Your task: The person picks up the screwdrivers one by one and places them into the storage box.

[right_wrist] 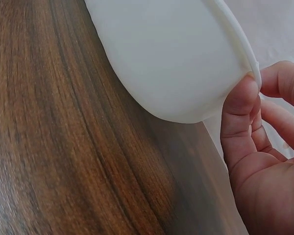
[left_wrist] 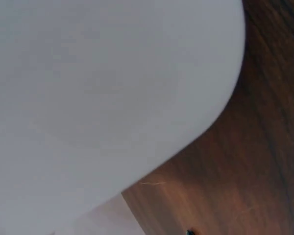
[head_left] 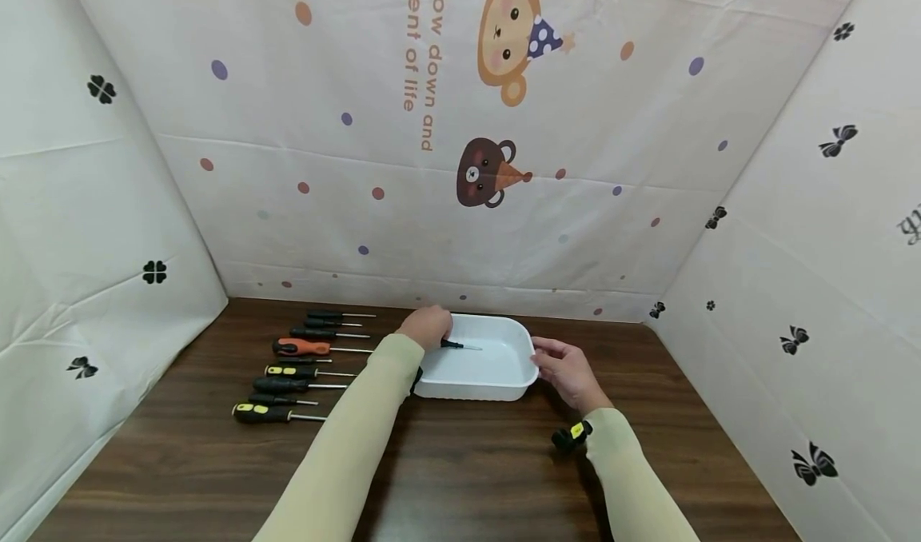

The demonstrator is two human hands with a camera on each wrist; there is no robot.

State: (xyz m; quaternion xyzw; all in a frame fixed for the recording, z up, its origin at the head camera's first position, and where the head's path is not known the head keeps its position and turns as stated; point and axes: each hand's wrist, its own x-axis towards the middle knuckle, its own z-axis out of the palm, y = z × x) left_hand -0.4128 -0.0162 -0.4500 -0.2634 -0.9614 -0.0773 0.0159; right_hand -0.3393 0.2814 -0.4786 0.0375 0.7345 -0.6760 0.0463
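A white plastic tray (head_left: pixel 478 366) stands on the table in the head view. Over its left end, my left hand (head_left: pixel 428 326) holds a small screwdriver (head_left: pixel 452 344) with a black handle; the thin shaft points right, above the tray floor. Most of that handle is hidden by the hand. At the tray's right side my right hand (head_left: pixel 564 368) pinches the rim, thumb (right_wrist: pixel 240 100) and index finger on either side of it in the right wrist view. In the left wrist view the tray's pale side (left_wrist: pixel 112 98) fills most of the picture, without the hand.
Left of the tray, several screwdrivers lie in a column on the brown wooden table (head_left: pixel 475 462), handles to the left. Among them are an orange-handled one (head_left: pixel 301 346) and a black-and-yellow one (head_left: pixel 261 413). Printed cloth walls (head_left: pixel 403 230) enclose the table's back and sides.
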